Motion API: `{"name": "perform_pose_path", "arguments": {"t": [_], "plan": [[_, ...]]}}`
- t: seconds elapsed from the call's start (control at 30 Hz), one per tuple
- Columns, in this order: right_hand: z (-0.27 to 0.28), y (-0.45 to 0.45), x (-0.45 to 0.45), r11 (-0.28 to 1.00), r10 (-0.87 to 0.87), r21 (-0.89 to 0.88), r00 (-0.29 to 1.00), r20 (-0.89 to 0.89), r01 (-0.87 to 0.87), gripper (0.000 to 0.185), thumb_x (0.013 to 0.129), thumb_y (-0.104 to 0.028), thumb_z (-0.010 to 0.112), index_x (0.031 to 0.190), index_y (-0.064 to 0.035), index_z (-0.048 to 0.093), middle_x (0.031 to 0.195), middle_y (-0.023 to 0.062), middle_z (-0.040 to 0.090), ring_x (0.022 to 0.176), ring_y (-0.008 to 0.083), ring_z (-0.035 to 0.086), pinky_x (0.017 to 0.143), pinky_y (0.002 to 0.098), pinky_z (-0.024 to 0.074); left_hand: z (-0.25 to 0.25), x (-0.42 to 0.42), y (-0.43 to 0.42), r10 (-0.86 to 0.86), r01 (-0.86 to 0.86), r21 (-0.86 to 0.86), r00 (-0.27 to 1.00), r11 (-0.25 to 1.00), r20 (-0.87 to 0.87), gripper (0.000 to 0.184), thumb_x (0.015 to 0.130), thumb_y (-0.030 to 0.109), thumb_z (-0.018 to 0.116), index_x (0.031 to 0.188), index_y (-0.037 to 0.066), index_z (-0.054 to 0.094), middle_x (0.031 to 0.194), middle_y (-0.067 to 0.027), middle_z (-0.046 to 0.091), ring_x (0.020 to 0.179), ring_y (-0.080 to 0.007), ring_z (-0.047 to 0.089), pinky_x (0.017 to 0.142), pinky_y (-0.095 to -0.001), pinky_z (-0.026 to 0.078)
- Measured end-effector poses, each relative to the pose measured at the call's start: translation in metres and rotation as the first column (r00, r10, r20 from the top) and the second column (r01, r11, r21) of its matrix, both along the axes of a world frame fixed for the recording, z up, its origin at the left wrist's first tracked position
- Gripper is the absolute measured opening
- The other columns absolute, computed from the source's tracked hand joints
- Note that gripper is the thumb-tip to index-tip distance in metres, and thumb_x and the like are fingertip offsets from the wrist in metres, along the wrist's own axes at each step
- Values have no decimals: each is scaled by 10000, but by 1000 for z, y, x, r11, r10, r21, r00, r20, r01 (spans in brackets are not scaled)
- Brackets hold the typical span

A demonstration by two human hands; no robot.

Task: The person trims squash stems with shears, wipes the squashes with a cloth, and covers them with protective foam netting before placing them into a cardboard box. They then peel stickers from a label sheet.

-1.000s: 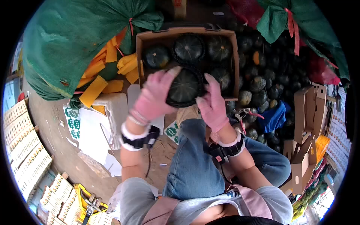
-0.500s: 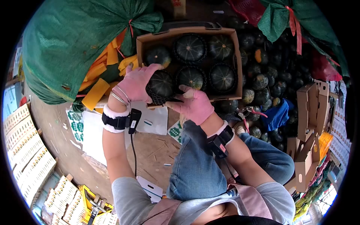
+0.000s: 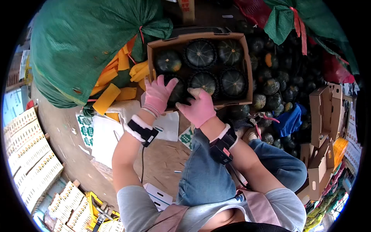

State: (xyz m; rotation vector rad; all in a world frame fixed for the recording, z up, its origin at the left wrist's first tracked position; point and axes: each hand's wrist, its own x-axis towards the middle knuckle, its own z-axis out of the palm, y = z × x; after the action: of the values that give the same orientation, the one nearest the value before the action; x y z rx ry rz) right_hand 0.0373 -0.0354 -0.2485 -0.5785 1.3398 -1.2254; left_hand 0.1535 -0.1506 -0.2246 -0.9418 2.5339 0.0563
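Six dark green pumpkins lie in a cardboard box, several of them in black netting. Both of my hands wear pink gloves. My left hand reaches over the box's left wall and grips the front-left pumpkin from its left side. From the front right, my right hand holds the same pumpkin, its fingertips near the netting at the base. Beside it sits the front-middle pumpkin. At the back left lies a pumpkin with an orange patch.
A large green sack stands left, with yellow foam strips near it. Many loose pumpkins are heaped at right, near red-handled pruners and a blue cloth. Empty cartons stand farther right. White sheets lie on the floor.
The front-left pumpkin sits lower in the box and is more hidden by my hands. My left hand has shifted right and down over it. The view has shifted slightly.
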Motion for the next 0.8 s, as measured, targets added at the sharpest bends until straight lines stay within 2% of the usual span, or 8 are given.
{"name": "perform_pose_path", "arguments": {"t": [0.13,0.2,0.27,0.43,0.57,0.63,0.67,0.8], "plan": [[7,-5,-11,983,148,-77,972,-180,-164,515,714,23,679,1166,34,432,1121,179,497,1024,261,558,853,373,510,4,-7,5,-9,16,-52,991,999,134,593,815,163,583,1331,330,340,1239,-111,417,1052,-240,543,1032,-623,166],[44,-2,-43,954,-209,295,582,786,-57,381,849,-146,570,1193,-22,463,1095,187,562,1014,307,593,878,384,494,12,-12,1,-17,19,-9,972,1000,235,792,717,230,707,1371,341,275,1275,-92,396,1101,-242,512,1028,-645,137],[69,19,-79,981,21,101,604,797,-168,394,883,-233,499,1210,-18,455,1125,224,568,1018,316,595,856,398,502,7,-11,2,-18,30,-49,971,998,238,902,646,257,762,1382,338,248,1293,-93,379,1133,-243,488,1032,-642,133],[51,110,-142,986,-116,163,843,526,33,277,838,-158,510,1000,64,537,891,195,622,724,267,634,655,355,537,40,-25,-22,-3,-72,266,962,961,272,934,617,373,761,1388,303,239,1265,-108,436,1195,-265,440,1004,-667,169],[-9,187,-189,786,-414,459,904,-107,414,211,845,-147,515,1008,-21,557,859,120,634,664,171,618,489,269,478,6,-28,-72,264,-199,227,915,953,-304,901,624,473,714,1390,295,276,1282,-149,437,1228,-309,417,974,-670,208],[-64,222,-203,672,-84,493,718,-691,553,181,836,-131,514,991,-67,583,837,105,631,656,130,595,472,241,442,0,-62,-64,327,-322,62,942,945,-80,878,621,484,718,1375,323,297,1275,-143,437,1219,-317,420,966,-661,224],[-64,220,-197,613,-22,540,696,-718,577,255,763,-175,580,965,-20,580,835,150,649,789,259,631,727,351,479,-1,-74,-61,371,-369,-42,928,928,27,867,620,489,720,1368,337,307,1272,-140,436,1214,-321,422,962,-656,232],[-20,178,-160,527,624,824,563,-541,207,550,659,-206,700,1163,-146,489,1215,168,489,1066,370,536,884,404,465,1,-79,-62,420,-419,-95,907,903,-3,872,595,490,741,1347,364,320,1258,-172,429,1183,-348,429,961,-642,243]]}}
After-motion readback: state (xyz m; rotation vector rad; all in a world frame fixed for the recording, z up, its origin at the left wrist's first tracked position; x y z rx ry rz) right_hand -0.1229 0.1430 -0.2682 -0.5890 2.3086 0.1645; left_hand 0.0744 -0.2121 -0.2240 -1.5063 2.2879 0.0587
